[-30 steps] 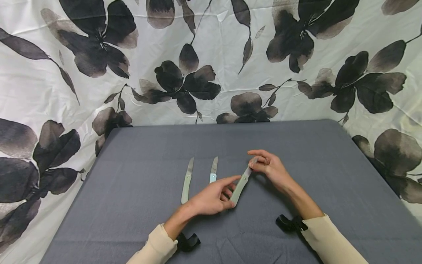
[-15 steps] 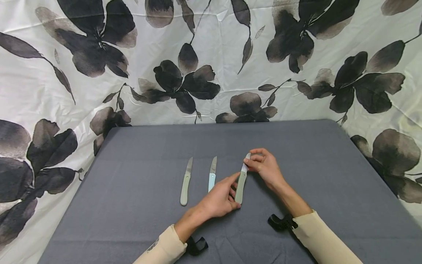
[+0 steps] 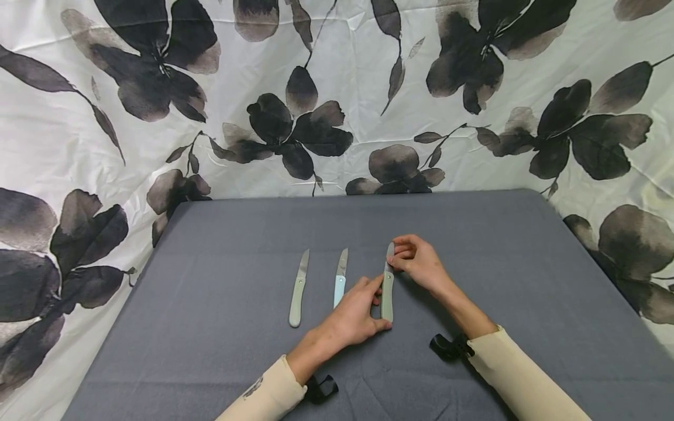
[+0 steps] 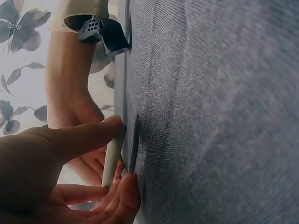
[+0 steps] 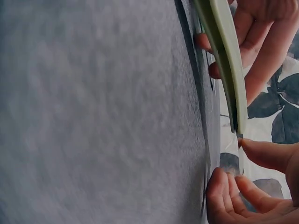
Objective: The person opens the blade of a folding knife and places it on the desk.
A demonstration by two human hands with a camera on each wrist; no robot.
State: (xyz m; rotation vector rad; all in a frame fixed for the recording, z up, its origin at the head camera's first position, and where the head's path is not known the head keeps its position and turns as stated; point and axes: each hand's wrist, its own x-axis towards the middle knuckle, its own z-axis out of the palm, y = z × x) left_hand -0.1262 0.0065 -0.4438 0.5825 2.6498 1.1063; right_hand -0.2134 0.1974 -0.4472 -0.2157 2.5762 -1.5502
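Note:
A folding knife with a pale green handle (image 3: 387, 299) is held between both hands, its blade opened out and pointing away from me. My left hand (image 3: 347, 320) grips the handle, thumb at the butt and fingertips near the pivot. My right hand (image 3: 423, 266) pinches the blade between thumb and fingers. From the right wrist view, the handle (image 5: 229, 60) shows a slot along its edge and seems just off the cloth. To its left lie a light blue-handled folding knife (image 3: 340, 285), partly behind my left hand, and another green-handled one (image 3: 297, 298), both opened out.
Grey cloth (image 3: 210, 327) covers the table, with a few creases near the front. A white curtain with dark flowers (image 3: 326, 52) hangs behind the far edge. Black wrist mounts (image 3: 447, 348) sit under both wrists.
Both hands have swung the held knife from a slant to nearly straight, in line with the other two, and brought it slightly left and lower. The two lying knives stay put.

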